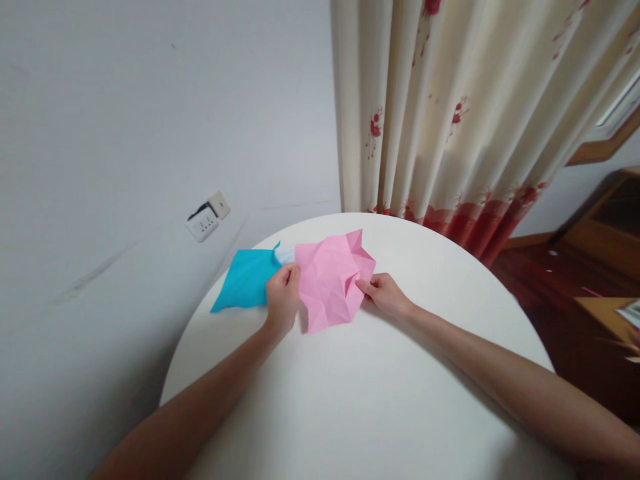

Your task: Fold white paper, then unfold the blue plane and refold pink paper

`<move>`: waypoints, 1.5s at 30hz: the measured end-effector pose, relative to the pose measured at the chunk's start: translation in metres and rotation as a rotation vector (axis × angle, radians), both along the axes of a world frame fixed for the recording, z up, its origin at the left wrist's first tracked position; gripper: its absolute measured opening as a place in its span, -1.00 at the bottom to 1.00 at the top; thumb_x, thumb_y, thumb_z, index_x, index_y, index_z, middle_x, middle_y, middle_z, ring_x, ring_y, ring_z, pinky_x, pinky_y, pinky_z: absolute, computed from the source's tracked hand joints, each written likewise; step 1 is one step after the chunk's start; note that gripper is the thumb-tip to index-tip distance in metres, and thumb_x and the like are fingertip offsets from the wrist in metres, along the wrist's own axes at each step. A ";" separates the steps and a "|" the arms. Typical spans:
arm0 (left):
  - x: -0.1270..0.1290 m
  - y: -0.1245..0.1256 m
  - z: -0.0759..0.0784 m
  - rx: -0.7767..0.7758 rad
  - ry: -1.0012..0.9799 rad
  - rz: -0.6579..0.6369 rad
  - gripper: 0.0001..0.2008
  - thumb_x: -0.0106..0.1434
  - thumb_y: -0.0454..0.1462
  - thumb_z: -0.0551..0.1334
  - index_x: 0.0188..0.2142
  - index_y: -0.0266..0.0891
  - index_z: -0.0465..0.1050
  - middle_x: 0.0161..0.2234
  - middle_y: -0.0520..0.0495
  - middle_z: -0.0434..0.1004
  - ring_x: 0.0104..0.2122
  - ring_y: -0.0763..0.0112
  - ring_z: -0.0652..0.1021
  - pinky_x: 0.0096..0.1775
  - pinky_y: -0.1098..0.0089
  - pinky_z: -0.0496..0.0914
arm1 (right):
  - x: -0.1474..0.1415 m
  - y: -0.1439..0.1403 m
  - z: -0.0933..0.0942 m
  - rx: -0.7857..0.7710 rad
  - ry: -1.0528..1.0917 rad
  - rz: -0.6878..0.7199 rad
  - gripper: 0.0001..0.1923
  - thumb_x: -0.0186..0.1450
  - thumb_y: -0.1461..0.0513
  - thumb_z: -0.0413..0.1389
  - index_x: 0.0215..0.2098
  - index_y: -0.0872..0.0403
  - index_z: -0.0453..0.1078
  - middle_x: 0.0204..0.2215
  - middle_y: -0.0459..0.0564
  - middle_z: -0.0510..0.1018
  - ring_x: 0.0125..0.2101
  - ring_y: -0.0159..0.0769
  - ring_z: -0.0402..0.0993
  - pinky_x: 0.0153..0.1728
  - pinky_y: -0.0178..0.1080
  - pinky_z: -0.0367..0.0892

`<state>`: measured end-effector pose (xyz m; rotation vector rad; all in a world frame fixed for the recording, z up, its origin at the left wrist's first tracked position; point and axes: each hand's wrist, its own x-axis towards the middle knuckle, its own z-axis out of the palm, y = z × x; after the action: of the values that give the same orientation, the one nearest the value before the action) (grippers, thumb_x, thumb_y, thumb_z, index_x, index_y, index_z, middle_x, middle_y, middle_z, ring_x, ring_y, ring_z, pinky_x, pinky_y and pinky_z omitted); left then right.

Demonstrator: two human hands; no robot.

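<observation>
L hand (281, 297), R hand (387, 294), pinching pink paper (331, 280)

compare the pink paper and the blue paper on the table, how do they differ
The pink paper is pinched at its edges by the left hand and right hand; the blue paper lies unheld. Pink is heavily creased and in front; blue looks smoother and sits behind. Both rest on the white table.

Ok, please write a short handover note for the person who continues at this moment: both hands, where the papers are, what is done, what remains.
Left hand: pinching the left edge of the pink paper.
Right hand: pinching its right edge.
The pink paper lies on the round white table, heavily creased, partly gathered along its folds.
The blue paper lies flat beside it on the left, untouched.
Done: many creases in the pink sheet.
Left: its shape is not yet closed; the blue sheet looks barely folded.
</observation>
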<state>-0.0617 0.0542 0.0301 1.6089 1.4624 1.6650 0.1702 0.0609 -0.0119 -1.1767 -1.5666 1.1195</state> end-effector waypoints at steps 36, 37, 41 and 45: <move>0.019 -0.032 0.022 -0.325 0.155 -0.444 -0.62 0.18 -0.07 0.23 -0.60 -0.27 0.27 -0.51 0.06 0.25 -0.47 0.47 0.31 -0.40 0.44 0.17 | 0.072 0.014 0.088 0.565 0.052 -0.661 -0.80 0.26 0.11 0.13 -0.36 0.09 0.34 -0.50 -0.11 0.44 -0.51 -0.36 0.34 -0.48 -0.31 0.23; 0.020 -0.032 0.020 -0.316 0.177 -0.431 -0.61 0.21 -0.06 0.20 -0.60 -0.25 0.23 -0.52 0.07 0.22 -0.48 0.47 0.30 -0.41 0.43 0.17 | 0.075 0.019 0.084 0.528 0.026 -0.665 -0.81 0.26 0.12 0.11 -0.35 0.08 0.33 -0.50 -0.11 0.45 -0.52 -0.35 0.34 -0.49 -0.31 0.22; 0.016 -0.025 0.007 -0.366 0.451 -0.408 -0.64 0.29 -0.12 0.06 -0.60 -0.22 0.19 -0.54 0.05 0.23 -0.47 0.39 0.35 -0.38 0.39 0.24 | 0.077 0.038 0.056 0.424 -0.230 -0.606 -0.90 0.27 0.22 0.03 -0.36 0.08 0.33 -0.48 -0.05 0.50 -0.47 -0.29 0.41 -0.42 -0.29 0.22; 0.017 -0.018 0.003 -0.170 0.898 -0.166 -0.71 0.28 -0.14 0.14 -0.12 -0.30 0.41 -0.15 -0.20 0.43 -0.10 0.15 0.45 -0.05 0.20 0.32 | 0.062 0.052 0.030 0.246 -0.559 -0.436 -0.85 0.30 0.32 -0.04 -0.28 0.09 0.37 -0.39 0.05 0.57 -0.37 -0.23 0.47 -0.36 -0.28 0.23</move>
<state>-0.0448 0.0364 0.0333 2.4345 1.7000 0.6852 0.2318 0.1131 0.0177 -1.6419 -1.6714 0.3115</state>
